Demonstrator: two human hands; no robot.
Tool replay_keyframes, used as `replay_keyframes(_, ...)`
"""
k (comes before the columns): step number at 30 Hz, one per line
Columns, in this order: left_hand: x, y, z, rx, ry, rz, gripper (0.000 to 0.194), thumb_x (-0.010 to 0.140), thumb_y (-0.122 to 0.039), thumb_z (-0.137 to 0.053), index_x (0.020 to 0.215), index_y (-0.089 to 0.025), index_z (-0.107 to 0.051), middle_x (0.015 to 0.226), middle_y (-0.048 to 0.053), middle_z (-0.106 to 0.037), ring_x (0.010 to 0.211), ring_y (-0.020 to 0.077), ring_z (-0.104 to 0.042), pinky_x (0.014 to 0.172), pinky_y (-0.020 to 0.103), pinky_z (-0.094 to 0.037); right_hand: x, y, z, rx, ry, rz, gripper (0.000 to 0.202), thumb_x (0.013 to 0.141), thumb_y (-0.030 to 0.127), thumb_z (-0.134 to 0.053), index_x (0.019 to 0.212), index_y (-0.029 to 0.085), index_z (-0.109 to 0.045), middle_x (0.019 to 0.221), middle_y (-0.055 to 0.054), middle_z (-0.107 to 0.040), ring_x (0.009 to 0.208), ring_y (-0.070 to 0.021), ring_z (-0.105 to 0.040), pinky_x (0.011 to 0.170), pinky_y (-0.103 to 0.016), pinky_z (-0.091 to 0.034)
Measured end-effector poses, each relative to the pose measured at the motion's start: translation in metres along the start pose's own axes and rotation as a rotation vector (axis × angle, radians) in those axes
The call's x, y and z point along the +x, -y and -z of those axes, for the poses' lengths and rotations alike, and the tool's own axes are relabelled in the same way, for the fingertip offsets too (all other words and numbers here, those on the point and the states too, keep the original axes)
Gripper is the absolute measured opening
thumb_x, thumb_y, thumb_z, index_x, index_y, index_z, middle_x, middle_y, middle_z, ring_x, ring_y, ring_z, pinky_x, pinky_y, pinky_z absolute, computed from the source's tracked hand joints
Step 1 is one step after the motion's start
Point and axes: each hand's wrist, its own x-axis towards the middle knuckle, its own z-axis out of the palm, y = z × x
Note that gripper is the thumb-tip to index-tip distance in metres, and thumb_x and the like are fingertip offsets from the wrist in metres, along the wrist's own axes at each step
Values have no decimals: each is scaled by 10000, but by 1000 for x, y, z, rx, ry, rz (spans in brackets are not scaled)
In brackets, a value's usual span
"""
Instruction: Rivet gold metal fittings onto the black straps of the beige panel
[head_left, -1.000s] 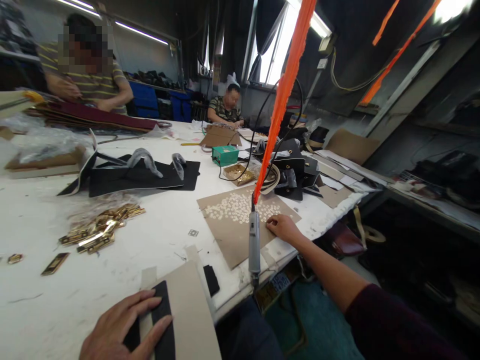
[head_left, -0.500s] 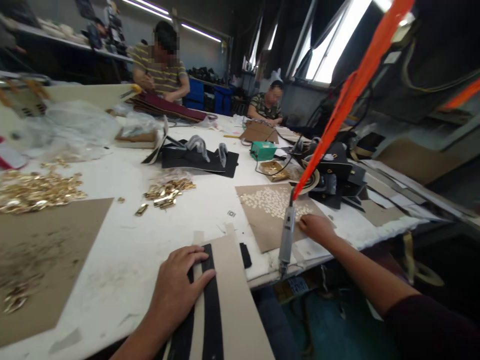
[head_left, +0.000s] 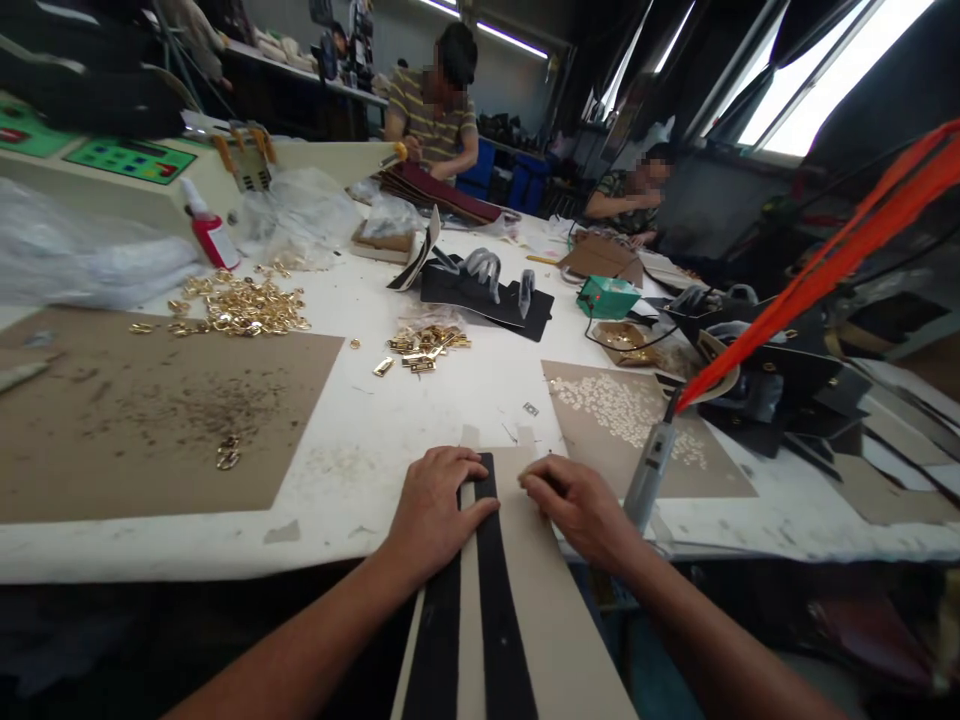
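My left hand holds the far end of a black strip, fingertips and thumb pressed onto it. The strip lies lengthwise on a long beige board that reaches over the table's front edge; a second black strip runs alongside, to its left. Above the board's right part, close to the strip's end, my right hand is closed in a pinch; whatever its fingertips hold is too small to make out. Many small whitish pieces are scattered on a brown cardboard sheet beyond that hand.
A grey handheld tool hangs from an orange cord, right of my right hand. Gold metal parts lie ahead, more gold pieces at left. Black panels and a green box stand farther back. Two people work across the table.
My right hand has come leftward from the whitish pieces to the board, beside my left hand. The left hand stays on the strip. The view has turned left.
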Motion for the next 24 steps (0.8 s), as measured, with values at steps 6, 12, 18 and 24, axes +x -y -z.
replay_keyframes(6, -5, 3, 0, -19, -11, -7, 289, 761, -299, -874, 1001, -253, -720, 1217, 7, -698, 1204, 257, -580, 1006, 448, -433, 41, -2, -38, -129, 134, 61, 191, 953, 316, -584, 821, 210, -670, 801, 21, -657, 779, -142, -581, 730, -269, -380)
replay_keyframes(12, -6, 5, 0, -43, -1, -6, 309, 768, -312, -876, 1020, -254, -706, 1216, -3, -694, 1195, 247, -579, 1009, 439, -420, 37, 1, -40, -214, 124, -15, 163, 925, 315, -592, 840, 218, -692, 807, 16, -669, 771, -146, -580, 714, -274, -366)
replay_keyframes(18, -6, 5, 0, -43, -10, -18, 344, 760, -286, -876, 1043, -240, -683, 1222, 14, -690, 1200, 257, -570, 1016, 441, -411, 43, 2, -39, -209, 121, -100, 145, 857, 307, -629, 771, 200, -677, 733, 13, -671, 700, -145, -577, 653, -268, -363)
replay_keyframes(24, -6, 2, 2, -40, -7, -16, 331, 757, -272, -866, 1033, -242, -685, 1239, 27, -690, 1214, 269, -569, 1010, 448, -419, 46, 4, -38, -112, 126, -100, 136, 843, 290, -624, 784, 194, -700, 737, 1, -677, 703, -151, -594, 661, -268, -413)
